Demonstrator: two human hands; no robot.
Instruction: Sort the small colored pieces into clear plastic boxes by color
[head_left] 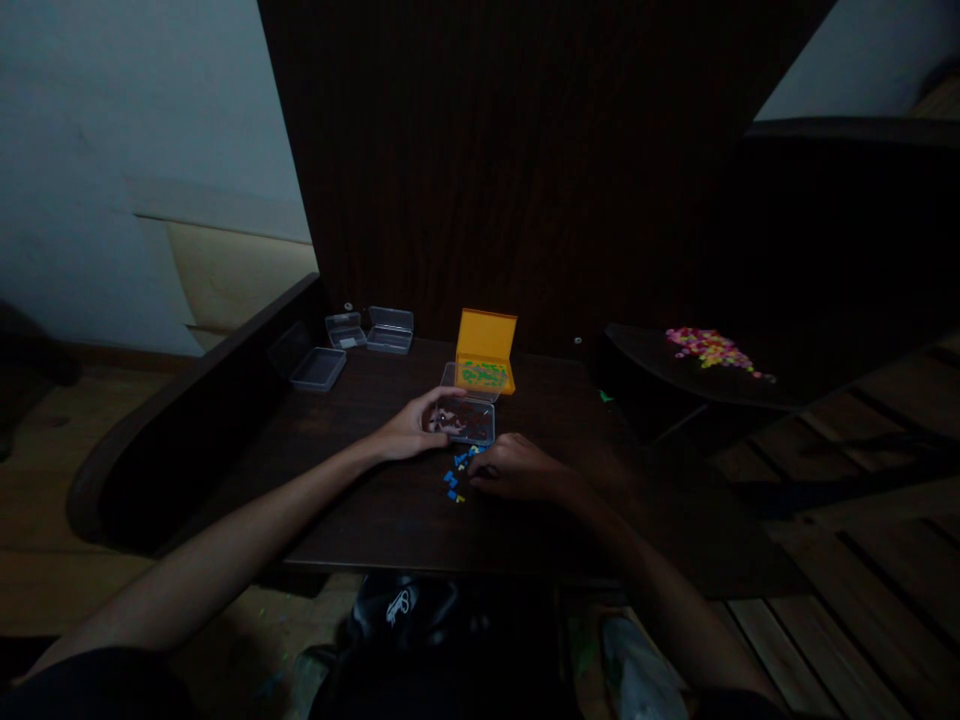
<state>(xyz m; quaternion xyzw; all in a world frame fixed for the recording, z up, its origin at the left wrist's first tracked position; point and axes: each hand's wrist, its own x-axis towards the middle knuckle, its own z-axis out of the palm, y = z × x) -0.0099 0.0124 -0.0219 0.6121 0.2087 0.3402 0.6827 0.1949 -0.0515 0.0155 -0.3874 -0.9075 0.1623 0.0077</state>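
My left hand [414, 424] wraps its thumb and fingers around the left side of a transparent plastic box [480, 437], which lies open on the dark wooden surface. Small dark reddish-brown pieces lie inside that box. Just in front of it is a loose scatter of small blue pieces [451, 479] with a few yellow ones. My right hand [514, 467] rests at the right edge of this scatter, fingers curled together; whatever they pinch is hidden. Behind the transparent box stands an orange box [486, 335] with its lid up, holding small green pieces [484, 374].
Several open transparent boxes, among them a larger one [319, 369], stand at the back left. A pile of pink, red and yellow pieces [711, 349] lies on the dark armrest at right. A curved wooden armrest [187, 400] borders the left, and a tall dark panel [525, 170] the back.
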